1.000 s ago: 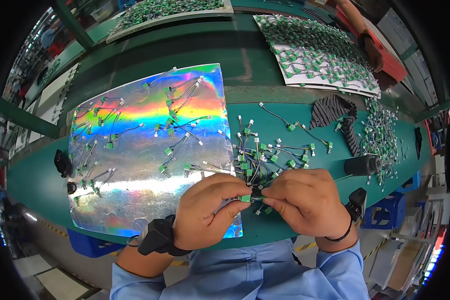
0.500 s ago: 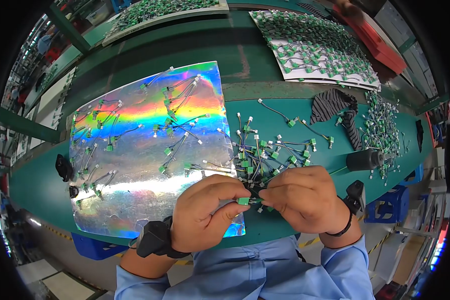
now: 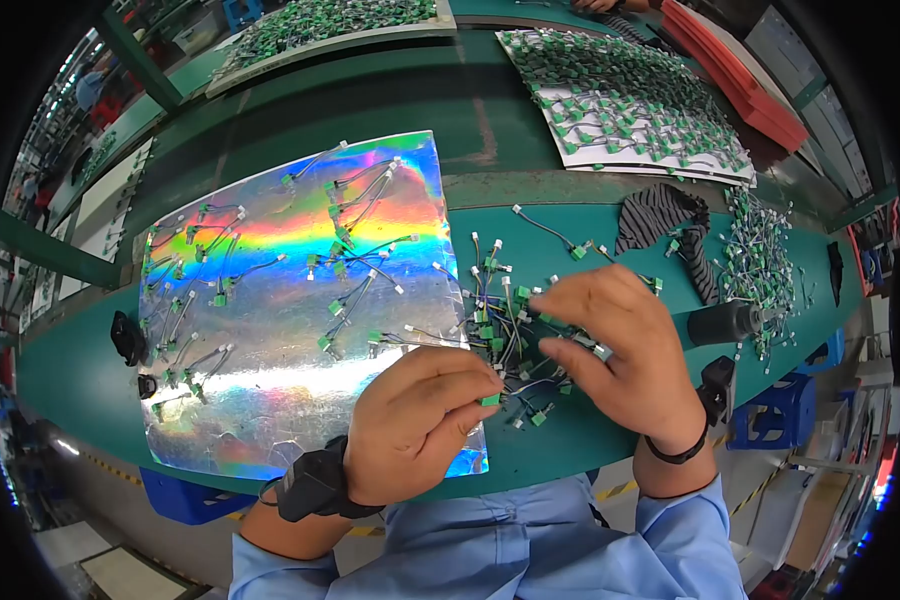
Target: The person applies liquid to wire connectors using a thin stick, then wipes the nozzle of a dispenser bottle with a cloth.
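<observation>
My left hand (image 3: pixel 420 425) pinches a small green connector (image 3: pixel 490 400) between thumb and fingertips, above the near right corner of a shiny rainbow-reflecting sheet (image 3: pixel 270 320). My right hand (image 3: pixel 625 350) is over the loose pile of wired green connectors (image 3: pixel 490 330); its thumb and fingers are apart, with nothing visible between them. That hand hides part of the pile. Short wires with white plugs run from the green blocks. Several more wired connectors (image 3: pixel 340 300) lie spread over the shiny sheet.
A dark bottle (image 3: pixel 720 323) lies beside a striped cloth (image 3: pixel 660 215) and another connector heap (image 3: pixel 765 260). Farther back are a loaded white board (image 3: pixel 610 155), red trays (image 3: pixel 735 75) and a connector-filled tray (image 3: pixel 320 35). Another person's hand (image 3: pixel 598 5) shows at the top edge.
My right hand has opened and moved up and away from my left hand, over the pile. My left hand stays nearly in place with the green connector.
</observation>
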### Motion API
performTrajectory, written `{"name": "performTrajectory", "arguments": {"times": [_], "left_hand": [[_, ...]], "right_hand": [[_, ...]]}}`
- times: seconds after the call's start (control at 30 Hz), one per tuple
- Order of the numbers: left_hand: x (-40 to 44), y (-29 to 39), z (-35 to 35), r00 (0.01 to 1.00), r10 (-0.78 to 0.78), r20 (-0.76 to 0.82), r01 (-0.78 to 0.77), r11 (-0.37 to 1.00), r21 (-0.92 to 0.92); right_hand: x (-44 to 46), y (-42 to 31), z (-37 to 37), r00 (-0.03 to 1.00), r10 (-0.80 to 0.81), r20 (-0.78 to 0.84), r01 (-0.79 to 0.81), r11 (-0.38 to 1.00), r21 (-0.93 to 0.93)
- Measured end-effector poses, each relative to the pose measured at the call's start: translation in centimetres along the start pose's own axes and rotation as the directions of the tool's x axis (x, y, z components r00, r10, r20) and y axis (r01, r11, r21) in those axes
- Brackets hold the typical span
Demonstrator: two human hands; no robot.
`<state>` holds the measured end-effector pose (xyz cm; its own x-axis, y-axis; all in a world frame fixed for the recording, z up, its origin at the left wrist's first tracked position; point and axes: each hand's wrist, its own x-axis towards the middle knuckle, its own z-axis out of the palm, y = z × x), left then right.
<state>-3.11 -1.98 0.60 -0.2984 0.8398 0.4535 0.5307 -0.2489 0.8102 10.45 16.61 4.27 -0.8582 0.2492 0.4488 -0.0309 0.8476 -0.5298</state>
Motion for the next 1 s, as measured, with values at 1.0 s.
{"name": "performTrajectory", "arguments": {"times": [1.0], "left_hand": [[-0.1, 0.1, 0.7, 0.996, -0.045, -0.074, 0.047, 0.999, 0.021]], "right_hand": [[-1.1, -0.8, 1.2, 0.986, -0.112, 0.127, 0.078, 0.966, 0.247]]}}
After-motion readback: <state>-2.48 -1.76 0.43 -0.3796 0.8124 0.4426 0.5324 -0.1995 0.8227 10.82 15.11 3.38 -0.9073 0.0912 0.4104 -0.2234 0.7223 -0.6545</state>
